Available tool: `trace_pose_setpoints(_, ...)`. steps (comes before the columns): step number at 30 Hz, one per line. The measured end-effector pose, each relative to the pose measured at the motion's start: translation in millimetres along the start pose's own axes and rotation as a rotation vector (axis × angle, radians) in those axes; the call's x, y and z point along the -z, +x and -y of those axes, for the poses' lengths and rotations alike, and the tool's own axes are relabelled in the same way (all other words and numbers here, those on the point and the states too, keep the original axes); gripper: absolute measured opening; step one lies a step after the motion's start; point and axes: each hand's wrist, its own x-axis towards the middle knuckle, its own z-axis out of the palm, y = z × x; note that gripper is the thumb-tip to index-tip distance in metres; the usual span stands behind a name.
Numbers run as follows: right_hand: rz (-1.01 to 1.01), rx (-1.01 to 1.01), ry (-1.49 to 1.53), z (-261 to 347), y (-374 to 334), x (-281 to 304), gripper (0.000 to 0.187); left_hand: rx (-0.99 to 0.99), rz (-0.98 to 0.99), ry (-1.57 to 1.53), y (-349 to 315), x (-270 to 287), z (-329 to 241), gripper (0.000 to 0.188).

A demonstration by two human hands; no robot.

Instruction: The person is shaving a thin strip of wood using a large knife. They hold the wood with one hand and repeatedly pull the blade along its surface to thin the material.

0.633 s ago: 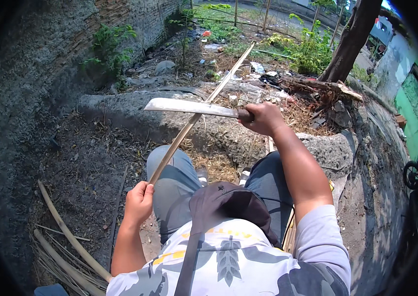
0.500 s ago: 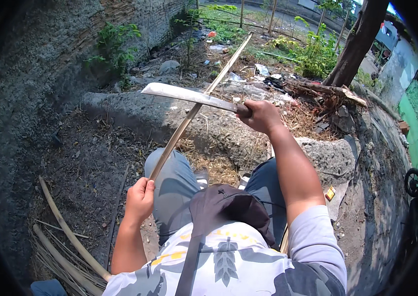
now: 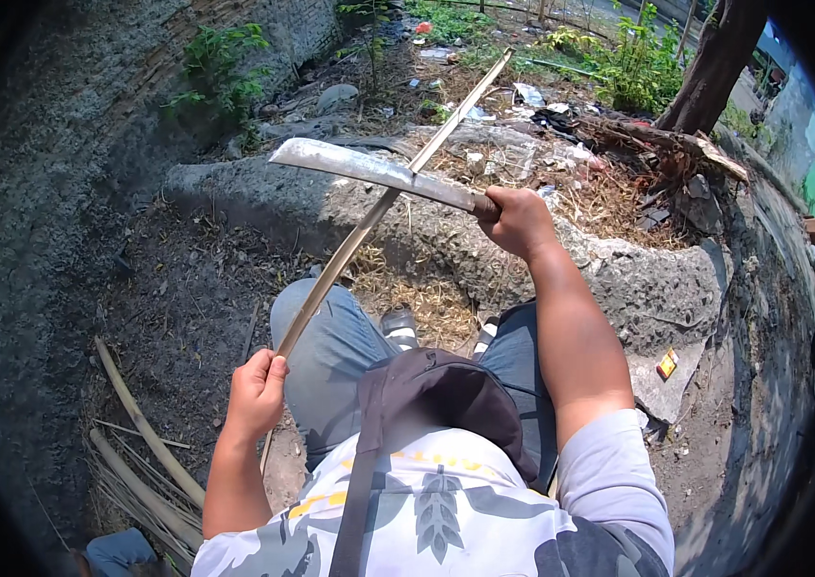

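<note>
My right hand (image 3: 519, 223) is closed around the dark handle of a machete (image 3: 354, 165). Its broad, worn blade points left and lies across a long pale split strip (image 3: 338, 266), which looks like bamboo or a palm stalk. My left hand (image 3: 258, 390) grips the near end of this strip beside my left knee. From there the strip slants up and away to the right, its far end over the littered ground. Blade and strip appear to touch where they cross; the blade hides a short stretch of strip there.
A low rough concrete ledge (image 3: 580, 279) runs in front of my knees. Longer stalks (image 3: 143, 423) and thin strips lie on the ground at my left. Beyond the ledge are litter, dry straw (image 3: 609, 207) and a tree trunk (image 3: 715, 72). A wall (image 3: 71, 154) rises on the left.
The machete blade has shifted slightly toward the strip's far end, and more of its flat side shows. My left hand sits a little further left, still gripping the strip. The view has shifted slightly.
</note>
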Motion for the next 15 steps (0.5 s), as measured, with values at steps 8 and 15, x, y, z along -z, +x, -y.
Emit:
trace_pose_setpoints(8, -0.099, 0.249, -0.015, 25, 1, -1, 0.021, 0.024, 0.006, -0.109, -7, 2, 20, 0.031)
trace_pose_setpoints(15, -0.020, 0.260, -0.074, 28, -9, -12, 0.021, 0.043, -0.007, -0.086, -9, 0, 33, 0.032)
